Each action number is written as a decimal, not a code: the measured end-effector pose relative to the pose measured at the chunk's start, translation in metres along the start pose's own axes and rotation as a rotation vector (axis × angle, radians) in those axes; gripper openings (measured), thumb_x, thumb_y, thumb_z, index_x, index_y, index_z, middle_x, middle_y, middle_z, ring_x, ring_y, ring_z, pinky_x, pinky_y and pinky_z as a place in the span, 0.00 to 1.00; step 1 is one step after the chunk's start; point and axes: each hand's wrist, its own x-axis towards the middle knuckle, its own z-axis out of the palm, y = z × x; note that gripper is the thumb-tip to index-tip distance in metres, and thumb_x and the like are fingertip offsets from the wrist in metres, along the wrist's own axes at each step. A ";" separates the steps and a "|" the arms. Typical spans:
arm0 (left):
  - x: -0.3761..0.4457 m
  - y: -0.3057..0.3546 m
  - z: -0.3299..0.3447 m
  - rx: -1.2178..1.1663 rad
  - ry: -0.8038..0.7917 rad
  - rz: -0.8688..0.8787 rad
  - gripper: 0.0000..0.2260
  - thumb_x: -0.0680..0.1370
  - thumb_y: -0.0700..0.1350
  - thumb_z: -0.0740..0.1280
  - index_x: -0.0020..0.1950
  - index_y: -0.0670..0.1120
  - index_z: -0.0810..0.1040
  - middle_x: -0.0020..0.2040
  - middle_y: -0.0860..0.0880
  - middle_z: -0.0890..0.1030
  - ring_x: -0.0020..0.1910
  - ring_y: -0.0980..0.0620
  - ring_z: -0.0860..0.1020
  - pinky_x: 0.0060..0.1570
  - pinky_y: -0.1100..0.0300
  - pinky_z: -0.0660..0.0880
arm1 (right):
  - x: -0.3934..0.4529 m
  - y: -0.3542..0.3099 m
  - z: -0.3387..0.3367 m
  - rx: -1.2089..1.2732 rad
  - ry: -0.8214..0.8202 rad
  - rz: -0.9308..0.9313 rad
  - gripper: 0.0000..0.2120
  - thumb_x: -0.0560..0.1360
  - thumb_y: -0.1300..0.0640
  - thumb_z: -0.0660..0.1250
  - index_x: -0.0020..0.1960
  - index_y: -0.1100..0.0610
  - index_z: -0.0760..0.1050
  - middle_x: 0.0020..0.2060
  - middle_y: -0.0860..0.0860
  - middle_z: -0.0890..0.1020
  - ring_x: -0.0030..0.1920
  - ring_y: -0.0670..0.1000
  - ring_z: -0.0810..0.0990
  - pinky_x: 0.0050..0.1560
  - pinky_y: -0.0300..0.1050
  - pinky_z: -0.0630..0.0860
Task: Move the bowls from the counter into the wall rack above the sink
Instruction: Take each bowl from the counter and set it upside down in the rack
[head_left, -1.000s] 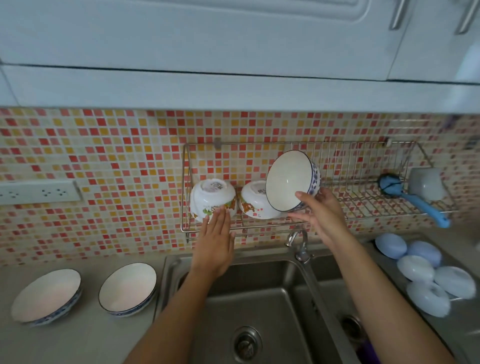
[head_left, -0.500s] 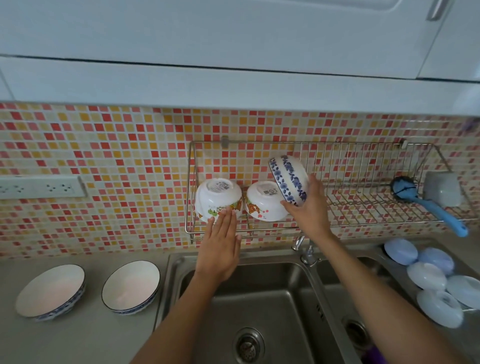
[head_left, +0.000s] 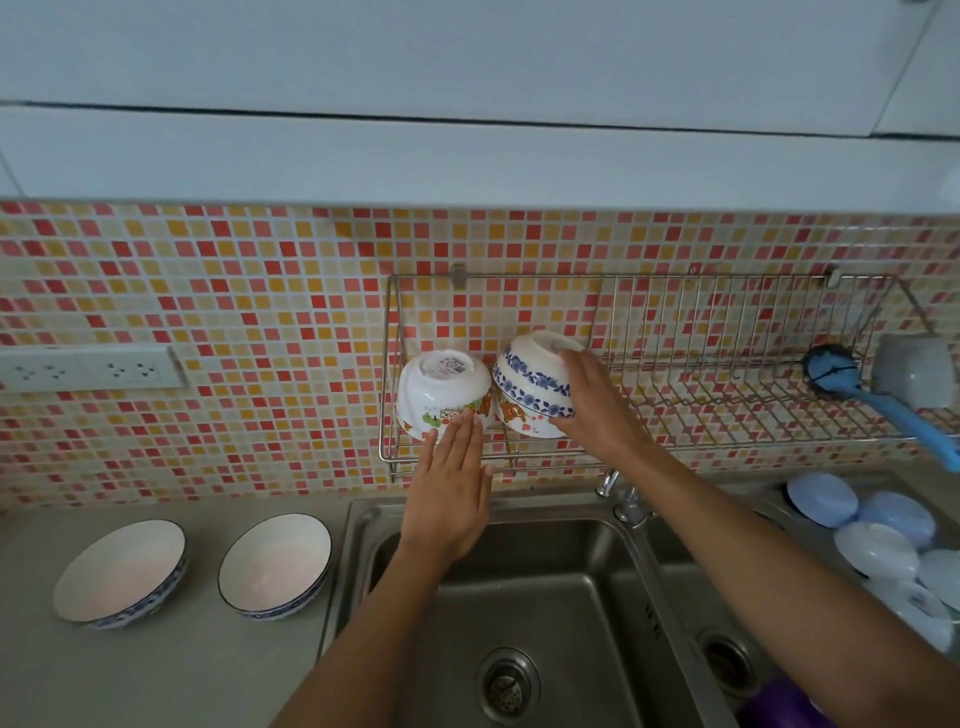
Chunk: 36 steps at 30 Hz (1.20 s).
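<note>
Two shallow white ceramic bowls with blue-patterned rims, one at far left (head_left: 119, 571) and its twin (head_left: 275, 564) beside it, wait upright on the grey bench (head_left: 156, 670), well to the left of and below the left hand (head_left: 449, 493); by this evidence the job is about half done. That left hand's grip lies flat and open, fingers together, fingertips touching the lower side of an upturned white bowl with an orange-and-green floral band (head_left: 441, 395), steadying it and closed on nothing. Just right of it, the right hand (head_left: 597, 410) spreads its grip over a blue-flowered white bowl (head_left: 530, 382), holding it mouth-down atop a second floral bowl (head_left: 522, 421) that peeks out beneath. All three sit at the left end of the steel wire wall rack (head_left: 675, 447) above the stainless sink (head_left: 519, 597). The glazed bowls look smooth, clean and unchipped. Further right of that grip, the rack stands largely bare.
</note>
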 end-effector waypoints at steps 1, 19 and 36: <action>0.000 0.000 0.000 -0.002 -0.002 0.002 0.28 0.79 0.58 0.34 0.77 0.47 0.41 0.77 0.51 0.41 0.76 0.53 0.37 0.71 0.55 0.31 | 0.000 0.000 0.000 -0.015 -0.011 -0.006 0.46 0.69 0.55 0.77 0.77 0.57 0.52 0.75 0.57 0.59 0.75 0.57 0.58 0.70 0.54 0.65; 0.000 0.001 -0.001 0.009 -0.025 -0.012 0.27 0.80 0.59 0.38 0.77 0.49 0.40 0.76 0.53 0.40 0.75 0.53 0.35 0.70 0.55 0.30 | 0.004 0.009 0.000 -0.020 -0.184 -0.023 0.42 0.66 0.66 0.76 0.74 0.55 0.59 0.73 0.53 0.61 0.73 0.55 0.59 0.64 0.56 0.72; 0.077 0.039 -0.011 -0.044 -0.084 0.022 0.27 0.82 0.59 0.45 0.78 0.49 0.47 0.79 0.49 0.48 0.78 0.50 0.44 0.72 0.54 0.36 | -0.010 0.018 0.003 0.385 0.010 0.207 0.32 0.73 0.45 0.70 0.73 0.47 0.61 0.74 0.49 0.64 0.74 0.52 0.62 0.68 0.53 0.67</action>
